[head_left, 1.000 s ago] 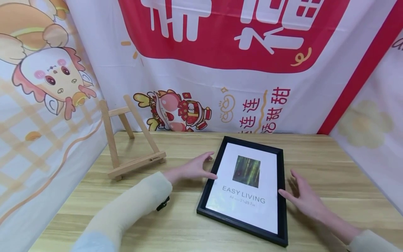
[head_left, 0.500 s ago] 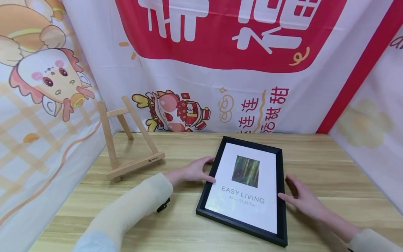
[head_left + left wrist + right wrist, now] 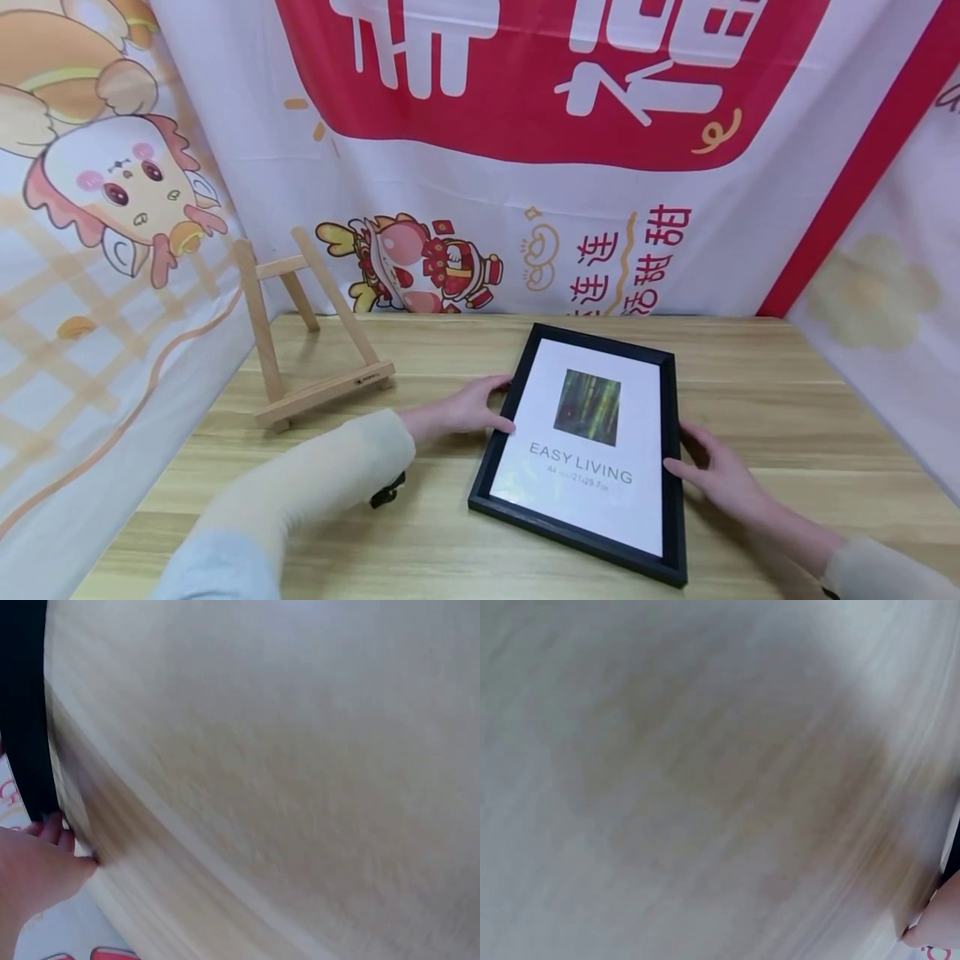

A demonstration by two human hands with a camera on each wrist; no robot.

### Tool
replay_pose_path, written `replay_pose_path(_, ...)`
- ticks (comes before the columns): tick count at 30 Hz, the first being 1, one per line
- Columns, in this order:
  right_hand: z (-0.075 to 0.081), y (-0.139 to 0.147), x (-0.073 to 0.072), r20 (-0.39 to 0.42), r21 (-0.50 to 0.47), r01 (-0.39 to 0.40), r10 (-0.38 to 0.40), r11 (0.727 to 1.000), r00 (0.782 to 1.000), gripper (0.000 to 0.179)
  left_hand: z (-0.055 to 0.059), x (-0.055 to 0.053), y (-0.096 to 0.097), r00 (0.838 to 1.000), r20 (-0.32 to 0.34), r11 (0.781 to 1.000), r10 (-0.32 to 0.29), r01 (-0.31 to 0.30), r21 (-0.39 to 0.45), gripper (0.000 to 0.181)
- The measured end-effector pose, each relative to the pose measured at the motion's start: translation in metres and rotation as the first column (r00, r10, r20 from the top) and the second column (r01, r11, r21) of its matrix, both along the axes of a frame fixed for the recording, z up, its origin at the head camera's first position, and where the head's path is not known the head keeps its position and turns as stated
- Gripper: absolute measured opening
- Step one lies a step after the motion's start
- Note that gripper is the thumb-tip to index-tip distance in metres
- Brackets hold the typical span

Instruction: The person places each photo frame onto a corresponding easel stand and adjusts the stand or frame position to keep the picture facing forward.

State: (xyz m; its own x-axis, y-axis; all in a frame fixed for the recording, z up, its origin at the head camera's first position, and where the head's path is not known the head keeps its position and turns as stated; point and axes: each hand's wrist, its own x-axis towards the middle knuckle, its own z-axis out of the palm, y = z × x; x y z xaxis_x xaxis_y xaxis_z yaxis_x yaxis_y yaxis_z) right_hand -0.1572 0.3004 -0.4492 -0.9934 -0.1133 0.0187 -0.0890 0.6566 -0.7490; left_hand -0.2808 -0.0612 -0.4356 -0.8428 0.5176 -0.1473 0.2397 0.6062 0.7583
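Note:
A black picture frame (image 3: 672, 492) lies flat on the table, holding a white sheet with a green bamboo picture and the words EASY LIVING. My left hand (image 3: 467, 408) grips its left side, the thumb over the border and the fingers against the outer edge. On the opposite side my right hand (image 3: 726, 482) holds the right border in the same way, thumb on top. The left wrist view shows the left hand (image 3: 37, 870) at the dark frame bar (image 3: 24, 712). Only a bit of the right hand (image 3: 939, 919) enters the right wrist view, by the frame's black edge.
A small wooden easel (image 3: 326, 388) stands at the back left of the wood-grain table (image 3: 390, 550). Printed cloth (image 3: 465, 183) hangs behind the table and along both sides. A black strap piece (image 3: 387, 492) shows under the left sleeve.
Both hands have closed in on the frame's sides, the fingers coming against its outer edges. The left hand also slid slightly toward me. Frame and easel stay in place.

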Motion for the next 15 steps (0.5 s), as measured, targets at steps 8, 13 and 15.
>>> replay_pose_path(8,0.0048,-0.0044,0.0012,0.000,-0.027,0.006,-0.006,1.000,1.000,0.073,0.0045,0.0056,0.0096,0.992,0.081,0.991,0.097,-0.103,0.079,0.083)
replay_pose_path(13,0.0082,-0.0074,0.0010,-0.009,-0.038,0.005,-0.005,0.999,1.000,0.071,0.0063,0.0073,0.0105,0.986,0.115,0.985,0.122,-0.135,0.106,0.086)
replay_pose_path(15,0.0090,-0.0089,0.0012,-0.011,-0.048,0.014,-0.014,0.999,1.000,0.070,0.0079,0.0084,0.0101,0.983,0.133,0.982,0.127,-0.144,0.125,0.087)
